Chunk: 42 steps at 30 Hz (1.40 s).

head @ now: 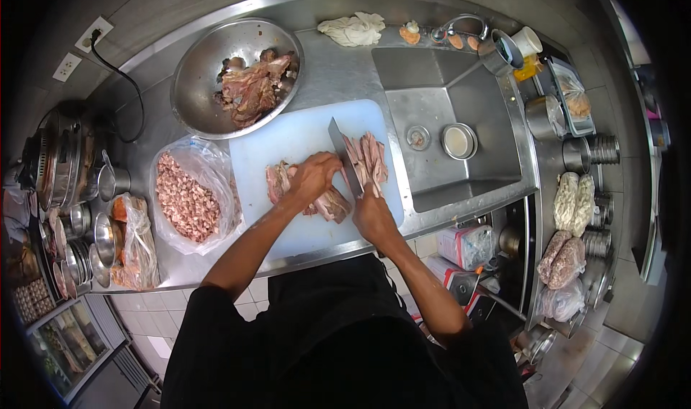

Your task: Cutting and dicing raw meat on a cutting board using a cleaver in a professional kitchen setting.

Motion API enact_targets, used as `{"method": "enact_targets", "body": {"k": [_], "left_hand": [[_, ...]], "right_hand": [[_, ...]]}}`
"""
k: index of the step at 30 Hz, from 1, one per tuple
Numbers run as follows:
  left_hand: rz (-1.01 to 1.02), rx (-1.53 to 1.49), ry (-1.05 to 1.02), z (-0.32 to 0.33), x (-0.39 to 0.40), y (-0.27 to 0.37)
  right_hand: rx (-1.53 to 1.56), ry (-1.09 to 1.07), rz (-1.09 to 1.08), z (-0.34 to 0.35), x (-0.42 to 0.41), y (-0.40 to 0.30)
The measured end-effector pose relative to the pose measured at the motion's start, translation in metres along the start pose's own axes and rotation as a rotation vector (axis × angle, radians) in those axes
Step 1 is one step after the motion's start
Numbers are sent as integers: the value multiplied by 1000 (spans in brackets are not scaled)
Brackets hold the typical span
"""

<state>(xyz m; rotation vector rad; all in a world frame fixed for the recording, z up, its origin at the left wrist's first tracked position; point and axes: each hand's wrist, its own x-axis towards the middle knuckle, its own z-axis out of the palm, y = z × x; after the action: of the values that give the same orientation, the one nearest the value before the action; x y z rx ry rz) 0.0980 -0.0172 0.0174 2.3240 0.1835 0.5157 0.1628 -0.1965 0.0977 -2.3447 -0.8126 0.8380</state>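
Observation:
A white plastic cutting board (251, 155) lies in front of me on the steel counter. My right hand (372, 213) grips a cleaver-like knife (346, 158), its wide blade pointing away from me. Long strips of meat (371, 158) lie along the blade's right side. Bent fingers of my left hand (316, 178) hold meat just left of the blade; the fingertips are partly hidden. Beneath and beside that hand are thicker meat chunks (333, 205). A clear plastic bag (229, 193) of diced meat (186, 198) stands left of the board.
Behind the board, a large steel bowl (194, 93) holds browned meat pieces (251, 90). To the right is a steel sink (453, 188) with a small round container (459, 141) inside. A white cloth (353, 29) lies near the faucet (464, 23). Metal bowls (107, 237) crowd the left.

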Motion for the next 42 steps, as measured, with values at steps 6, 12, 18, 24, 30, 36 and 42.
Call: {"method": "enact_targets", "body": {"k": [6,12,18,24,30,36,42], "left_hand": [[-1,45,-25,-7,4,-19],[57,63,-33,-16,17,-11],[84,142,-37,-23,-22,-8],[-11,125,17,-20,-10,2],[5,193,-13,-5,-13,-16],[0,199,-57,-5,-5,-15],[23,231,-124,-21,-23,-19]], "right_hand": [[-14,77,-63,22,20,1],[-121,376,-375,25,34,8],[-106,420,-497,-3,22,15],[-65,74,-53,-22,-20,-10],[-110,-15,-69,1,-17,-10],[-94,74,-93,29,30,2],[14,109,-192,-18,9,-20]]}}
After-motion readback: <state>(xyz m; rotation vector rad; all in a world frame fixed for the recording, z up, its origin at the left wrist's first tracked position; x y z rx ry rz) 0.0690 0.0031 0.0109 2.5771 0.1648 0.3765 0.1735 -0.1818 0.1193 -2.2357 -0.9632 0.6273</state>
